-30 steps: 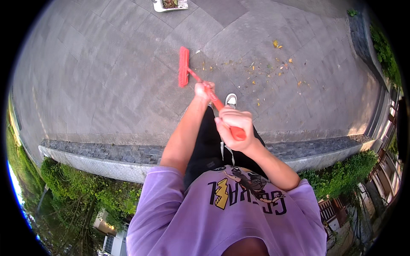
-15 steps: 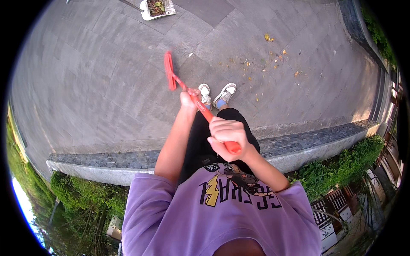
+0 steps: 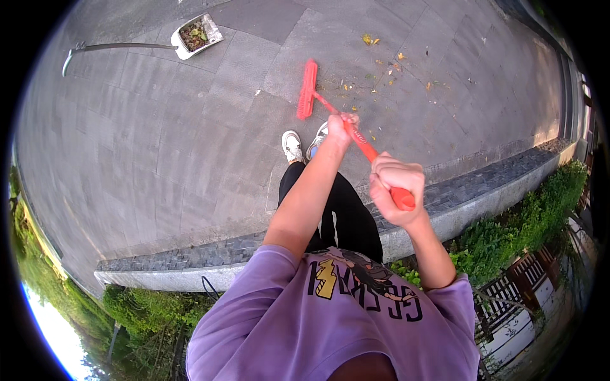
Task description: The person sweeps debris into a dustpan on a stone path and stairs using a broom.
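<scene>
One white dustpan (image 3: pixel 180 49) sits on the ground (image 3: pixel 184 136), far from the low wall (image 3: pixel 159 277) along the near edge. It has brown and green leaves (image 3: pixel 194 35) in it, and its grey pole (image 3: pixel 127 46) sticks out to the left. Both hands are closed around the red broom (image 3: pixel 307 89): the left hand (image 3: pixel 341 127) lower on the stick, the right hand (image 3: pixel 398 187) at the top end. The broom's head is in front of the shoes (image 3: pixel 291 147). Half a second ago it was left of a small white bit (image 3: pixel 257 92); now it is on the right, closer to the loose yellow leaves (image 3: pixel 367 39) toward the ground's right edge. More of the pole shows now.
</scene>
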The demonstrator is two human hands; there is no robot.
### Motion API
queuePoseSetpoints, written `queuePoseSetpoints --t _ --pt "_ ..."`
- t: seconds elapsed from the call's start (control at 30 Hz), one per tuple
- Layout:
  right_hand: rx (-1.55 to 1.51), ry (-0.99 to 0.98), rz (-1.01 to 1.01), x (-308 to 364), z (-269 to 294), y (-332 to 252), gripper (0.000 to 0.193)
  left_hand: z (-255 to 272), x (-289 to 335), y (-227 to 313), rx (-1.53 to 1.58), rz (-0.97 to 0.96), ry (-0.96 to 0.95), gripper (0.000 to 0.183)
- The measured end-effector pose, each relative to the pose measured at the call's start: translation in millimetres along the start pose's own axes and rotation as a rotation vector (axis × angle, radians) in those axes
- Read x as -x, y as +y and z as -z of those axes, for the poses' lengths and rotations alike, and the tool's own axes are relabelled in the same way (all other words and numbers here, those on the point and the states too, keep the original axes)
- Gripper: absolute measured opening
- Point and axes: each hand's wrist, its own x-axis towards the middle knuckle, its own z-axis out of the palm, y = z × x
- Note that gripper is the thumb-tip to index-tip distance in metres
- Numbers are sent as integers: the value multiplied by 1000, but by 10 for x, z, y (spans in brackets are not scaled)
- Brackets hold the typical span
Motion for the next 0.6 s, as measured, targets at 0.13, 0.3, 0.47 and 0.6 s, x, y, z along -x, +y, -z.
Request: queuePoseSetpoints --t 0.13,0.3,0.47,0.6 --pt "-82 164 -5 125 686 -217 30 -279 38 -867 -28 16 25 45" --pt "-171 82 98 175 846 -226 34 -339 333 -748 106 45 -127 45" --pt "-243 94 107 -35 499 195 35 -189 147 59 126 -41 -2 44" --pt "-257 130 58 34 767 446 35 -141 -163 -131 -8 -156 76 44"
